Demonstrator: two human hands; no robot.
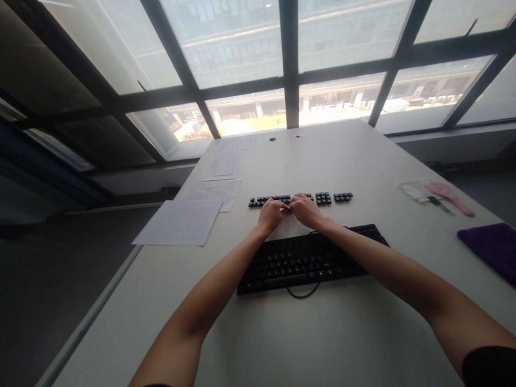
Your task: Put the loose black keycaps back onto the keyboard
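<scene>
L hand [271,216] & R hand [305,210] beyond kbd [296,264], part-hiding keycaps [323,199]; can't tell what, if anything, either grip holds.

Your right forearm [374,258] hides part of keyboard [290,263]. Your left hand [271,216], right hand [306,211] cover some keycaps [323,199]; dark bit [288,209] between them too small to tell. Purple cloth [492,247] cut by right edge.

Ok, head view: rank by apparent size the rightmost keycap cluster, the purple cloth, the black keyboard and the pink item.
1. Black keyboard, partly covered by the arms
2. Purple cloth, cut off by the frame edge; judged on what shows
3. Pink item
4. Rightmost keycap cluster
</scene>
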